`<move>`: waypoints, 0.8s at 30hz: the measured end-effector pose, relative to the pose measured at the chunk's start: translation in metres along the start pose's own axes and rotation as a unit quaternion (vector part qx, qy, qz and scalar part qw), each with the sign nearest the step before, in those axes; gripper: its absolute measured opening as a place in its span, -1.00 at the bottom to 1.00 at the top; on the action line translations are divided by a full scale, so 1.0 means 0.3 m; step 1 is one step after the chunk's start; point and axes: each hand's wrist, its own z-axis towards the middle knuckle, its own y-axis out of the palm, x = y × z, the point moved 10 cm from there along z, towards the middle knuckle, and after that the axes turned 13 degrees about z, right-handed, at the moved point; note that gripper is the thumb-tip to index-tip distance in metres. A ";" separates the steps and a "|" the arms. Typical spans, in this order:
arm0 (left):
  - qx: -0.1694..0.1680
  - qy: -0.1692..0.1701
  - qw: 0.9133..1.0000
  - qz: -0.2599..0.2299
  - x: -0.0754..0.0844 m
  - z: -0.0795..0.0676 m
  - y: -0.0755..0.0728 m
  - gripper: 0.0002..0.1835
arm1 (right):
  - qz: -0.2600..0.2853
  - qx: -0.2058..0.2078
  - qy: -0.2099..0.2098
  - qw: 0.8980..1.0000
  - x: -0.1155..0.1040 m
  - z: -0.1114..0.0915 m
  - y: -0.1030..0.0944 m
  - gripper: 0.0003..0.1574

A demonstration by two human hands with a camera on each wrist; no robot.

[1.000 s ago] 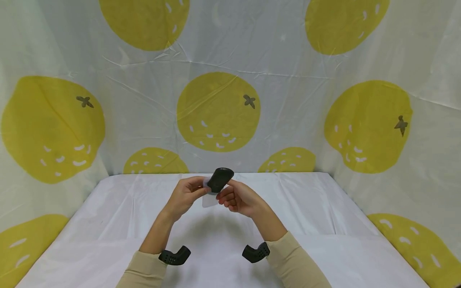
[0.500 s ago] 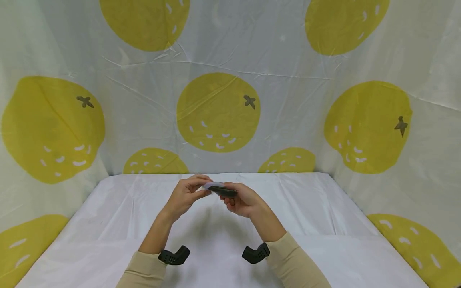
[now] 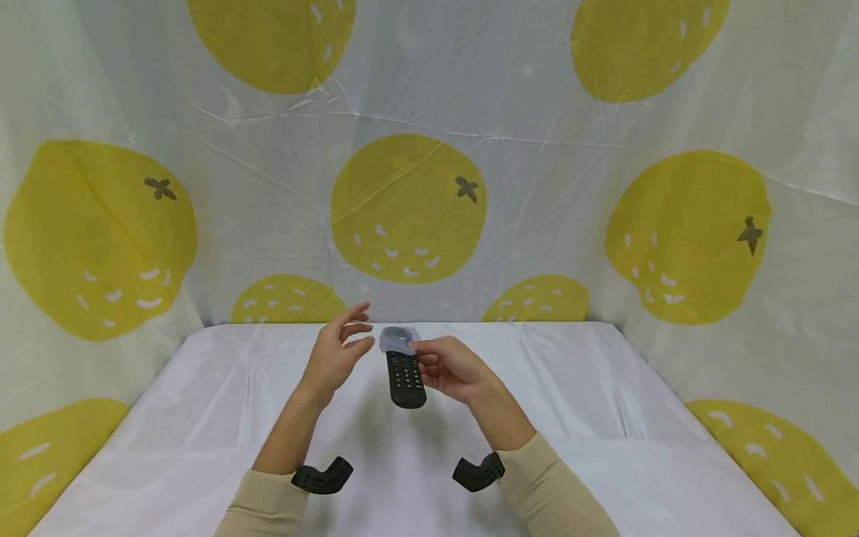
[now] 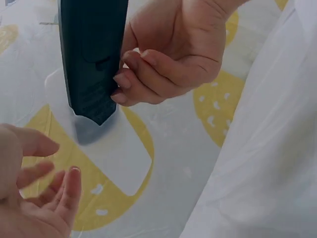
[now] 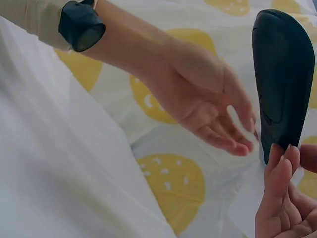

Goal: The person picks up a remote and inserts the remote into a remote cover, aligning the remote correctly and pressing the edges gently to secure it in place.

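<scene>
A black remote control (image 3: 406, 384) is held up over the table, keypad facing the head camera. A translucent plastic sleeve (image 3: 397, 337) covers its far end; in the left wrist view the loose part of the sleeve (image 4: 124, 166) extends beyond the remote's end. My right hand (image 3: 455, 369) pinches the remote at its right side where the sleeve's edge lies, thumb on top and fingers behind. My left hand (image 3: 333, 356) is to the left, apart from the remote, fingers spread and relaxed. In the right wrist view the remote's smooth back (image 5: 283, 74) shows, with its battery cover.
A white cloth (image 3: 570, 477) covers the table below. Behind and at both sides hang curtains (image 3: 537, 224) printed with yellow fruit. Black wrist bands with camera mounts (image 3: 325, 477) sit on both forearms.
The remote has turned over from its plain back to show its keypad, its bare end now toward me. My left hand has let go of the sleeve and drawn away left.
</scene>
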 end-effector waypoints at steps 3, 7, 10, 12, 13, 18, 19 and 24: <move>-0.004 -0.092 0.995 -0.042 -0.045 -0.007 0.005 -0.58 | -0.026 -0.007 -0.013 1.000 -0.011 -0.003 0.011 -0.83; -0.068 -0.149 0.984 -0.075 -0.065 -0.023 0.058 -0.47 | -0.062 -0.006 -0.035 0.997 -0.030 -0.005 0.018 -0.84; -0.097 -0.144 0.981 -0.082 -0.050 -0.030 0.078 -0.48 | -0.117 0.001 -0.064 0.991 -0.052 -0.007 0.022 -0.83; -0.101 -0.133 0.982 -0.084 -0.035 -0.031 0.080 -0.52 | -0.167 0.007 -0.086 0.982 -0.069 -0.010 0.027 -0.78; -0.100 -0.128 0.983 -0.084 -0.029 -0.031 0.079 -0.53 | -0.195 0.009 -0.097 0.976 -0.077 -0.012 0.032 -0.75; -0.089 -0.102 0.987 -0.083 -0.011 -0.028 0.074 -0.57 | -0.281 0.023 -0.148 0.948 -0.112 -0.030 0.054 -0.68; -0.085 -0.097 0.988 -0.085 -0.007 -0.027 0.073 -0.57 | -0.289 0.023 -0.160 0.943 -0.118 -0.034 0.057 -0.69; -0.056 -0.076 0.991 -0.093 0.013 -0.021 0.070 -0.59 | -0.323 0.024 -0.230 0.917 -0.151 -0.054 0.078 -0.73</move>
